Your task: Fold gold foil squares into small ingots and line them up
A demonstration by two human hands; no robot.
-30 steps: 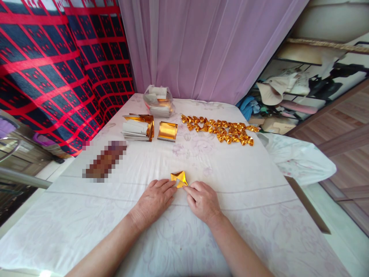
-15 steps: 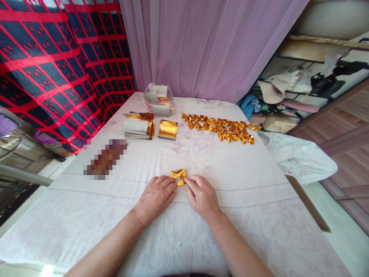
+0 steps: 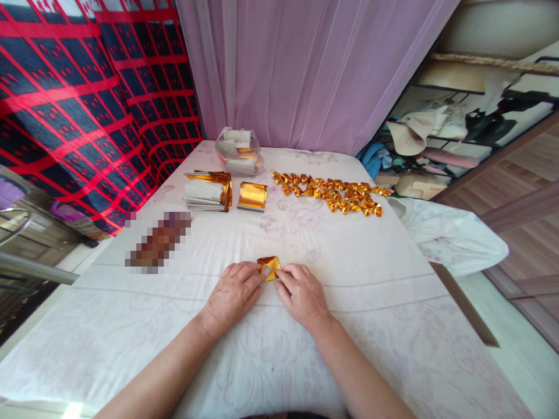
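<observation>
- Gold foil piece (image 3: 269, 266) lay flat on the white floral cloth (image 3: 349, 273) over the table, near the front edge, between both hands.
- Left hand (image 3: 233, 294) rested palm down, fingertips (image 3: 255, 274) pressing the piece's left edge; grip was a flat press, not a closed pinch.
- Right hand (image 3: 301, 294) mirrored it, fingertips on the right edge; fingers curled, pinning the paper, nothing enclosed.
- Piece looked half folded, with a raised point at the top and a pale underside showing at centre.
- Handling judgement: very light, thin, and it creases permanently; the foil face is likely slick, so it would slide unless pinned.
- Best hold: the corners or folded edges, with fingertip pads; squeezing the middle would crush it.
- Farther back: folded gold pieces (image 3: 334, 195) in rows, gold sheet stack (image 3: 252, 195), paper stack (image 3: 207, 192), clear bag (image 3: 239, 152).
</observation>
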